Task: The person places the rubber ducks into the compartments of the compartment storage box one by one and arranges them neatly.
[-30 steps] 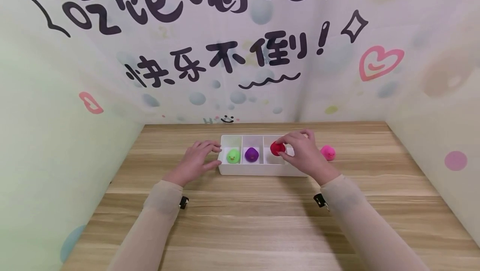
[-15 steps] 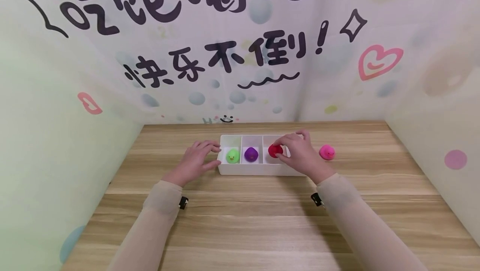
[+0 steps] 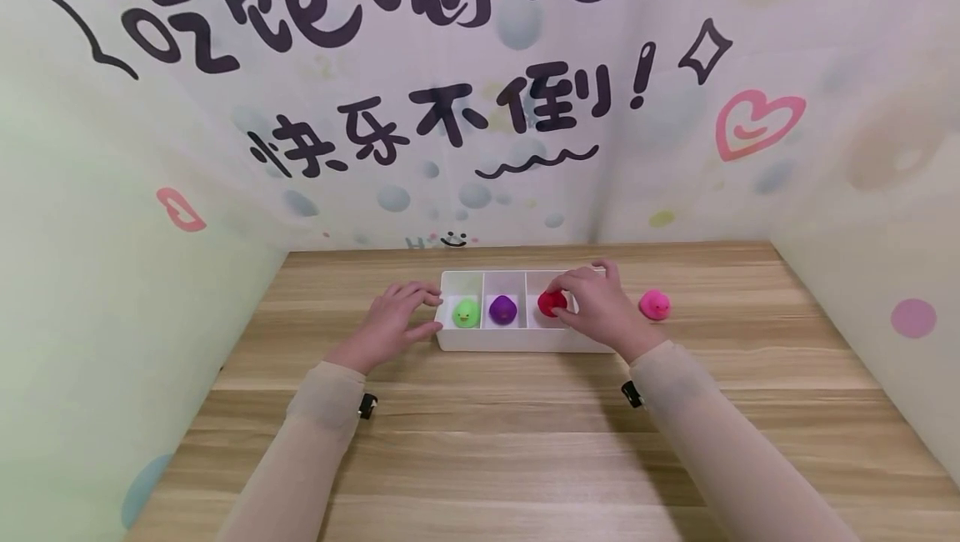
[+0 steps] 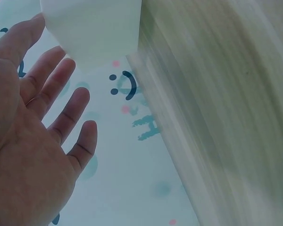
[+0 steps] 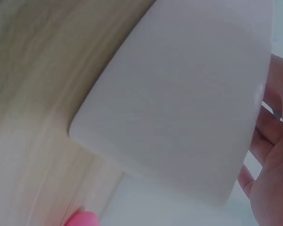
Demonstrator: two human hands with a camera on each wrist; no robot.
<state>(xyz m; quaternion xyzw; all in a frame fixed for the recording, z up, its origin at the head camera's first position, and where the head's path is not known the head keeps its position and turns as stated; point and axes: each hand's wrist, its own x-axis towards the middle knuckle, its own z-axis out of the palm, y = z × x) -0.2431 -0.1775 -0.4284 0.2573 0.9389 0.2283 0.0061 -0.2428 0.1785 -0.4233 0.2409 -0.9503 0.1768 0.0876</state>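
Observation:
A white divided box (image 3: 517,341) stands on the wooden table. A green toy duck (image 3: 466,313) sits in its left compartment, a purple toy duck (image 3: 503,309) in the one beside it. My right hand (image 3: 603,308) reaches over the box's right part and pinches a red toy duck (image 3: 552,303) down inside the third compartment. In the right wrist view the box wall hides the fingertips. My left hand (image 3: 388,323) is at the box's left end, fingers spread and relaxed; in the left wrist view its fingertips (image 4: 39,20) come right up to the box's end wall (image 4: 94,28).
A pink toy duck (image 3: 656,305) sits on the table (image 3: 510,442) just right of the box, behind the right wrist. A printed cloth backdrop (image 3: 450,192) rises along the table's back edge, with pale walls on both sides.
The right hand has lowered the red toy duck and shifted it slightly left, into the third compartment. Over the last half second it barely moves. The left hand stays in place.

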